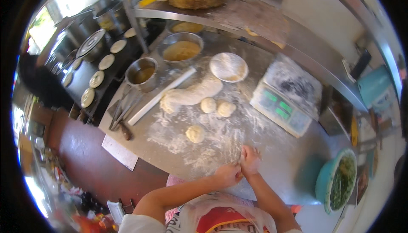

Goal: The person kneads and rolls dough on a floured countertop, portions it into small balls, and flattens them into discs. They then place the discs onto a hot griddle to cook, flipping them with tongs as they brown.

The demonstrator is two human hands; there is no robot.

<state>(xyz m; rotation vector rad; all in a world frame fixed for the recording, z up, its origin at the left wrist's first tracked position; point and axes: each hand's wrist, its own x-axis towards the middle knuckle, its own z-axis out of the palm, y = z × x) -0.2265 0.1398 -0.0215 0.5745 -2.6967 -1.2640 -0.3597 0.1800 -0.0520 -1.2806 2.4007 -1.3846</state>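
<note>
Both fists meet low over the floured worktop (159,150), near its front edge. My left hand (228,175) is curled, its knuckles against my right hand (250,159); whatever lies between or under them is hidden. A round dough ball (195,134) sits up and left of them. Beyond it are two more dough balls (208,105), side by side, next to a long dough log (193,94). A white rolling pin (162,96) lies diagonally left of the log. A flour-dusted plate (229,67) stands behind the log.
A floured digital scale (282,105) stands right. A teal bowl of chopped greens (322,182) is at the right front edge. Metal bowls (181,48) and a pot (142,73) stand back left, near tongs (122,108). Flat dough rounds (96,79) lie on a griddle, with a person (38,80) beyond.
</note>
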